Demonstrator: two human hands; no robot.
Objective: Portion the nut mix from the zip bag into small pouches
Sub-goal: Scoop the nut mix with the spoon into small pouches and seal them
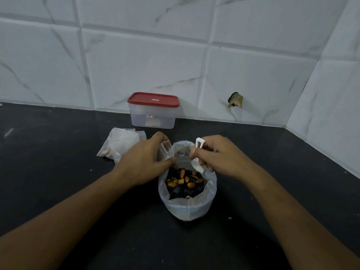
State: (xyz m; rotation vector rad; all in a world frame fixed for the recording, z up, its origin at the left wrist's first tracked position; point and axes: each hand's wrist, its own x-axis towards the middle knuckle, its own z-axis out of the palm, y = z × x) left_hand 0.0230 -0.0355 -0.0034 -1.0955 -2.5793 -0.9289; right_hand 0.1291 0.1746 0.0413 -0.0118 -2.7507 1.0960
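An open translucent zip bag [188, 208] stands on the black counter, with a nut mix [185, 182] of almonds and dark pieces inside. My left hand [144, 162] grips a small clear pouch [165, 151] at the bag's left rim. My right hand [216, 155] holds a white plastic scoop [198, 162], handle up, its bowl just inside the bag's mouth above the mix.
A clear box with a red lid [153, 111] stands by the tiled wall. A few plastic pouches [120, 146] lie left of my left hand, some with nuts in them. The wall corner closes in at the right; a hole in the tile [236, 99] shows there.
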